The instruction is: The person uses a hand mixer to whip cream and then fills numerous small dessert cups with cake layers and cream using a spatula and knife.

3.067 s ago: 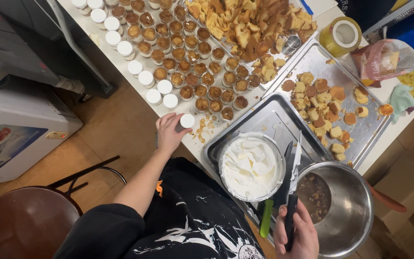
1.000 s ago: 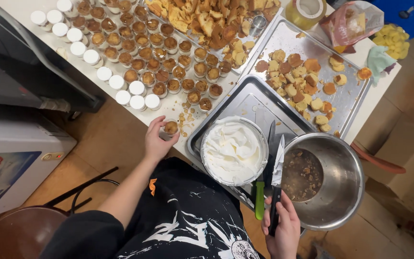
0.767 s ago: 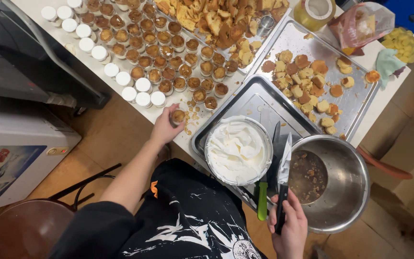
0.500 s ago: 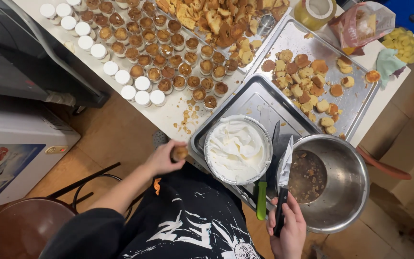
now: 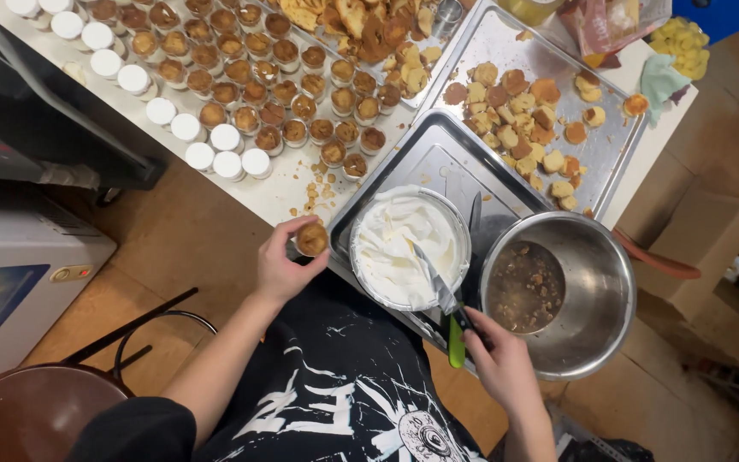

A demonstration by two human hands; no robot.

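while right hand [image 5: 496, 359] grips green-handled steel knife [image 5: 438, 291], blade runs up-left, tip buried in round white bowl of cream [image 5: 408, 248]; left hand [image 5: 288, 261] pinches small brown-filled cup [image 5: 311, 239] just left of bowl rim, nearer.

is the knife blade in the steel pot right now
No, the knife held by the right hand has its blade in the cream bowl, not the steel pot beside it.
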